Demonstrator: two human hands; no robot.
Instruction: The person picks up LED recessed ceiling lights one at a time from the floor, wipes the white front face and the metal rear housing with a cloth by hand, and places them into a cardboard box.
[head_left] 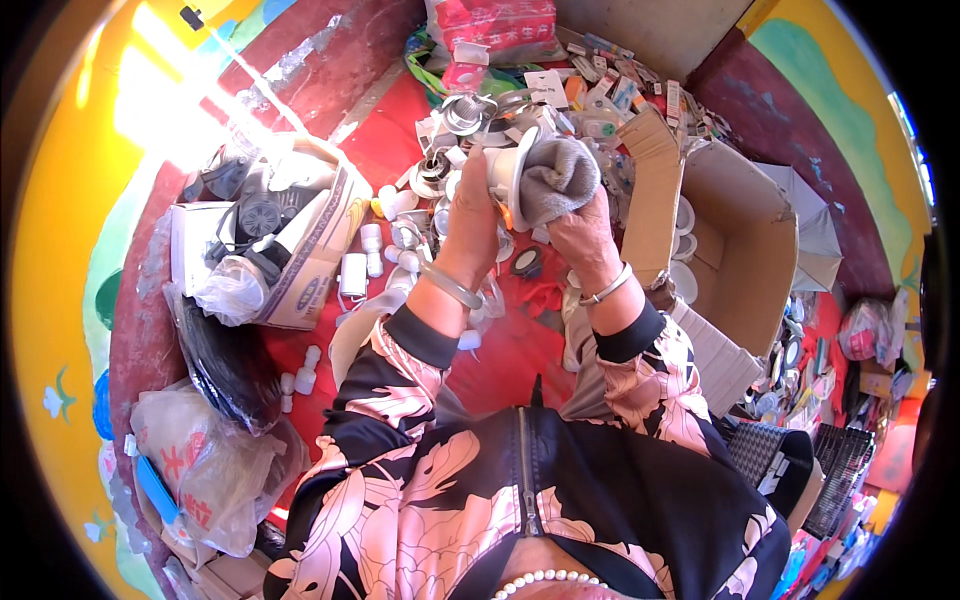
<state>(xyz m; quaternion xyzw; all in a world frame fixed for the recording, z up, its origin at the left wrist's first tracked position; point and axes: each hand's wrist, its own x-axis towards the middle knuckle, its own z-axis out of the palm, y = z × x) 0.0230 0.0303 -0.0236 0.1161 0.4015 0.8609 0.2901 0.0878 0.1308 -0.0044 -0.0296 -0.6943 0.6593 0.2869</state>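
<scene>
Upright in my left hand (474, 212) is a white recessed downlight (500, 172) with a wide round rim. My fingers are closed around its body, partly hidden behind it. A bunched grey cloth (558, 178) covers the face of the light, pressed there by my right hand (590, 235), whose fingers are mostly hidden by the cloth. Just beyond my hands lies a pile of loose light fittings, among them a silvery round fitting (466, 113). Below the held light, a small dark round fitting (526, 262) rests on the red ground sheet (505, 350).
An open cardboard box (735, 235) stands at the right, a carton (318, 245) of grey and black parts at the left. Small packages (625, 95) heap at the back beside a pink-red bag (495, 30). A plastic bag (205, 465) lies near left.
</scene>
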